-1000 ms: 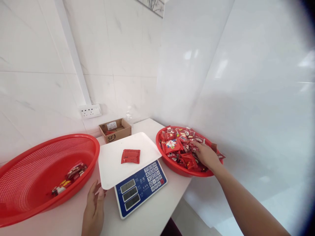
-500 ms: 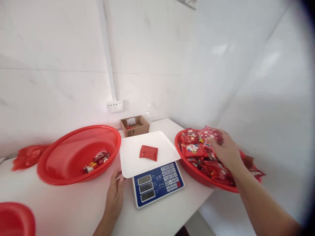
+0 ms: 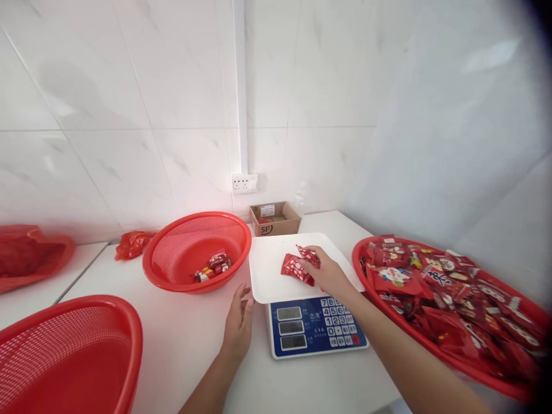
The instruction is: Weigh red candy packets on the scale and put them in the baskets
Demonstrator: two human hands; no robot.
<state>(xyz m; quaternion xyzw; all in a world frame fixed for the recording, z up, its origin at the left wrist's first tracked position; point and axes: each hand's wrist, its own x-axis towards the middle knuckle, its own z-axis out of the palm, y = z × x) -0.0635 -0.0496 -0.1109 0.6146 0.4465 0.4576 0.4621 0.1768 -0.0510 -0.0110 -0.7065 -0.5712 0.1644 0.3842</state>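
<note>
Nearest me, on my side of the scale (image 3: 317, 328), my left hand (image 3: 239, 325) lies flat on the white counter (image 3: 190, 351), fingers loosely spread and holding nothing; its fingertips come just short of the scale's white weighing tray (image 3: 269, 270), which I judge steadies me while the other hand works. A red mesh basket (image 3: 64, 351) sits well to the left of the scale, at the near corner.

Over the tray, my right hand (image 3: 328, 275) pinches red snack packets (image 3: 298, 265) between thumb and fingers. The packets stick out to the left of the fingertips, low over the tray's middle; I cannot tell whether they touch it. Holding them there fits weighing, since the blue keypad and readouts face me just below.

Right of the scale, a wide red tray of packets (image 3: 440, 287) lies within easy reach of that arm. Left of the scale, a second red mesh basket (image 3: 196, 250) holds a few wrapped pieces. Behind the scale, against the tiled wall, stands a small cardboard box (image 3: 276, 218), with a wall socket (image 3: 244, 183) above it.
</note>
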